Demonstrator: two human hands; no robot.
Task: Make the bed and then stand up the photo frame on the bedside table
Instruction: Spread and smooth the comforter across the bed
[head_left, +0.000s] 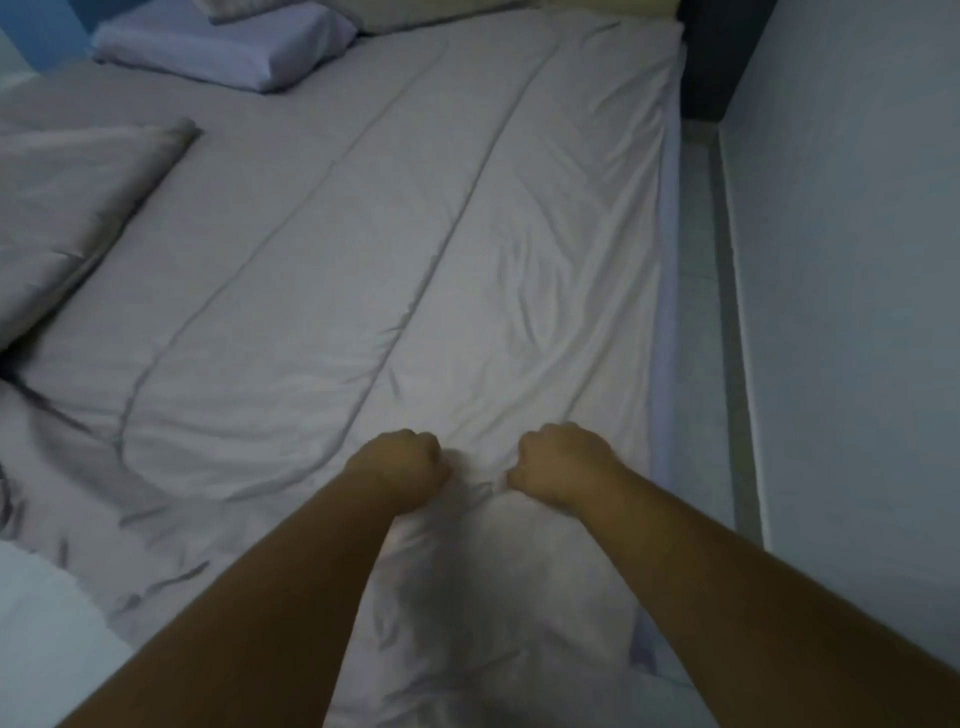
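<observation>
A pale grey duvet (467, 249) lies spread along the right half of the bed, creased near my hands. My left hand (402, 465) and my right hand (558, 462) sit close together at its near end, each fist curled round a bunched fold of the fabric. The bare grey bedsheet (249, 171) shows to the left of the duvet. The photo frame and the bedside table are out of view.
A grey pillow (72, 208) lies at the left edge of the bed. A lilac pillow (228, 47) and a cream pillow (431, 13) rest at the head. A narrow strip of floor (698, 291) separates the bed from the white wall (852, 260) on the right.
</observation>
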